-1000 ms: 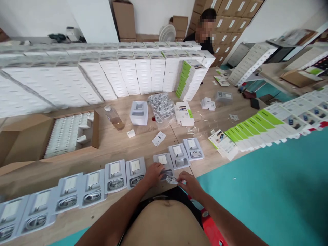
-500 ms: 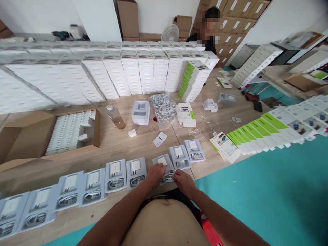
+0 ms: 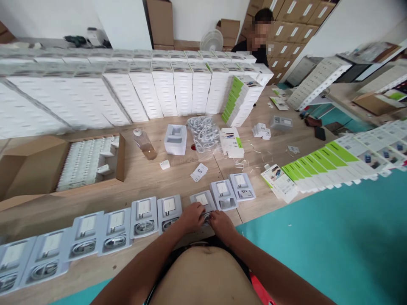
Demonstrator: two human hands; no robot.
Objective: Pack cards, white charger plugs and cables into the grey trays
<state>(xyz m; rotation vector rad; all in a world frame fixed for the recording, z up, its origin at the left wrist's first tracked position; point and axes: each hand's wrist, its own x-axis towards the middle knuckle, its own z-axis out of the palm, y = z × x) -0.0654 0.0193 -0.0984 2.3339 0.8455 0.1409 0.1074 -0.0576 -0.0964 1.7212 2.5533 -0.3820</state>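
My left hand [image 3: 192,216] and my right hand [image 3: 221,226] meet over the lower part of a grey plastic tray [image 3: 210,202] at the table's near edge. Between them sits a coiled white charging cable [image 3: 206,218], partly covered by my fingers, which are closed on it from both sides. In the tray's upper pocket lies a white charger [image 3: 201,199]. To the right, one tray [image 3: 227,205] shows a charger and a bare lower pocket; beyond it another tray [image 3: 251,189] has a printed card in its lower pocket. Leftward, several trays [image 3: 156,207] hold chargers and coiled cables.
Behind stands a long wall of stacked white boxes [image 3: 162,93]. A carton [image 3: 120,169] of chargers, a bottle [image 3: 144,145], stacked trays [image 3: 176,144], bundled cables [image 3: 205,133] and cards [image 3: 199,172] lie on the table. Green-and-white boxes [image 3: 318,163] line the right. A person [image 3: 260,51] is behind.
My right hand has moved left and inward over the cable, closer to my left hand. My left hand has shifted slightly lower, and more of the cable is now covered.
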